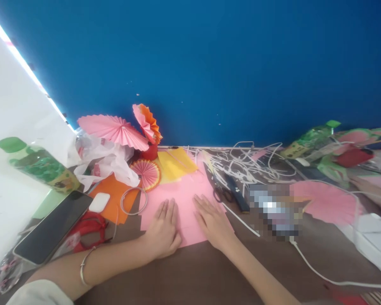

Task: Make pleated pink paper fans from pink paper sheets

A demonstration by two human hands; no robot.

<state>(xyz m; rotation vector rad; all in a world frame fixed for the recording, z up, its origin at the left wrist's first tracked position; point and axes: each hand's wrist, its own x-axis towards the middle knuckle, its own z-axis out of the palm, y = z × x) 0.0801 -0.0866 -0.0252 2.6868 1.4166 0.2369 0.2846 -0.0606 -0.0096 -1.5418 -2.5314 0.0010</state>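
Pink paper (193, 190) lies on the brown table in front of me. My left hand (164, 228) rests on its left part, with the fingers stretched out over the sheet. On the right part, my right hand (214, 221) lies flat with its fingers extended. Neither hand grips anything. Yellow paper (179, 164) overlaps the far end of the pink sheet. Left of that sits a round pleated paper rosette (144, 174) in pink with a yellow and orange rim. Scissors (224, 195) and a dark, long flat tool (237, 195) lie beyond my right hand.
On the left are a phone (53, 228), a white case (99, 202), orange paper (109, 192) and a green-capped bottle (44, 165). Pleated pink fans (114, 131) stand behind. White paper strips (241, 163) heap along the blue partition (209, 76). Another person's hand (373, 192) shows at right.
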